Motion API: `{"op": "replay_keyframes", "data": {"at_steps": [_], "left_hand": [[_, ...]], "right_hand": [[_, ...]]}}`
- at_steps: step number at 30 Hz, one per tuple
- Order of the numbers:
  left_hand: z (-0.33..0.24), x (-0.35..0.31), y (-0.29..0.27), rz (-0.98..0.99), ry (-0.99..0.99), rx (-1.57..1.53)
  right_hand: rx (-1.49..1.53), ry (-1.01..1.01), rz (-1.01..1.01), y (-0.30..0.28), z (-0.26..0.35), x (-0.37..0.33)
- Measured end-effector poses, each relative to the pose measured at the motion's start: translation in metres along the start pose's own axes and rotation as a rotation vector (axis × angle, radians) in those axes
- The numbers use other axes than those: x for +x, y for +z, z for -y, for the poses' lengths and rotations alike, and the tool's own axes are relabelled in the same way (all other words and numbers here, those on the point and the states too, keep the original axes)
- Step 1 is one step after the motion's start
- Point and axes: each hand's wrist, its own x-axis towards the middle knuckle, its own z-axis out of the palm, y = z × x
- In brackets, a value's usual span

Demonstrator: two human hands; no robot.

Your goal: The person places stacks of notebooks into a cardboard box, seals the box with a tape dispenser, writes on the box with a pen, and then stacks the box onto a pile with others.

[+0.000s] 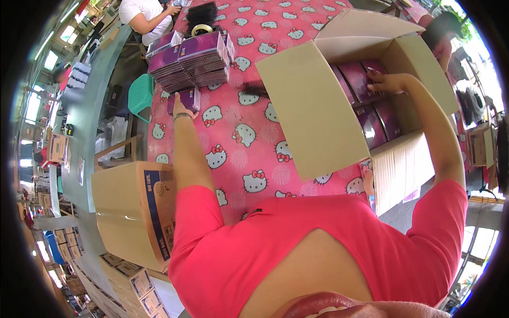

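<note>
The left hand (179, 108) reaches far out over the surface (249, 143), which is covered by a pink cloth with a cartoon cat pattern, and its fingers are closed around a small purple box (185, 99) at the near foot of a stack of purple boxes (191, 61). That stack stands at the far left of the surface, several layers high, with a roll of clear tape (201, 29) just behind it. The right hand (386, 82) is inside an open cardboard carton (318, 122) on the right, its flaps spread wide; the fingers lie flat on the top of one of the purple boxes packed in rows (371, 116) within, touching but not clamped on it. The two hands are well apart, one on each side of the surface. A small dark comb-like item (254, 87) lies on the cloth between the stack and the carton. To the near left, beside the person's pink sleeve, stands a closed brown carton (132, 212) with blue print. At the far left edge another person in a white top (143, 16) sits at the surface.
</note>
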Motion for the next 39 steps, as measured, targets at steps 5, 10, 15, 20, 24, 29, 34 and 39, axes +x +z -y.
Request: {"op": "replay_keyframes", "data": {"at_steps": [5, 10, 15, 20, 24, 29, 34, 39], "left_hand": [[-0.01, 0.029, -0.015, -0.163, 0.062, 0.011], [0.03, -0.052, 0.014, -0.181, 0.282, -0.162], [0.034, -0.176, 0.009, 0.478, 0.521, -0.486], [0.071, -0.358, 0.06, 1.114, 0.872, -0.227], [0.078, -0.355, 0.08, 1.364, 1.046, 0.125], [0.005, -0.197, 0.095, 0.591, 0.403, -0.167], [-0.004, -0.143, 0.164, 0.198, 0.052, -0.098], [-0.027, -0.1, 0.167, -0.023, 0.077, -0.103]], "right_hand": [[0.021, -0.088, -0.212, 0.015, -0.006, 0.004], [0.489, -0.123, -0.553, -0.002, 0.0, -0.016], [0.838, -0.774, -0.708, -0.019, 0.122, -0.08], [0.613, -1.036, -1.01, -0.004, 0.213, -0.14], [0.578, -0.877, -1.092, -0.002, 0.199, -0.186], [0.603, -0.303, -1.125, 0.016, 0.1, -0.146], [-0.074, -0.008, -0.155, 0.076, 0.059, -0.065], [-0.043, -0.1, 0.05, 0.047, 0.07, -0.038]]}}
